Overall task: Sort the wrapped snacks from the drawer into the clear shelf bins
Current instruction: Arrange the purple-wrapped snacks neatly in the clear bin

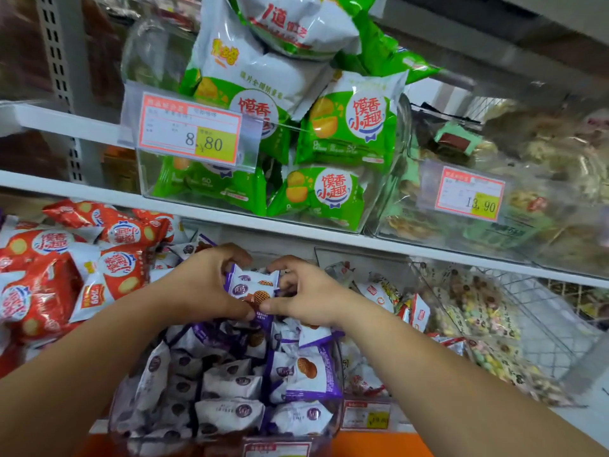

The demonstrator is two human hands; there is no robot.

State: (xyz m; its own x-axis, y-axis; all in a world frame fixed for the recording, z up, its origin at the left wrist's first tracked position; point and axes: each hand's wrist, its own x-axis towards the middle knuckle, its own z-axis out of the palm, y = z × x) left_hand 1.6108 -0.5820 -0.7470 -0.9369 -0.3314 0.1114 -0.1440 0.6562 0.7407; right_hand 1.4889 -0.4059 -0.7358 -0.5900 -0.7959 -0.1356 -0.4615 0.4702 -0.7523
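A small stack of purple-and-white wrapped snacks (253,286) is held between both hands above a clear bin (113,420) heaped with several of the same purple-and-white packets (230,387). My left hand (207,285) grips the stack from the left, fingers curled over its top and thumb under it. From the right, my right hand (301,291) grips the same stack, thumb at its lower edge. Both hands hover at the back of the bin, just below the white shelf edge (296,234).
Red-and-white snack bags (66,268) pile up to the left. A clear bin of green bags (329,159) with an 8.80 price tag (189,130) sits on the shelf above. More clear bins of mixed sweets (478,324) stand to the right.
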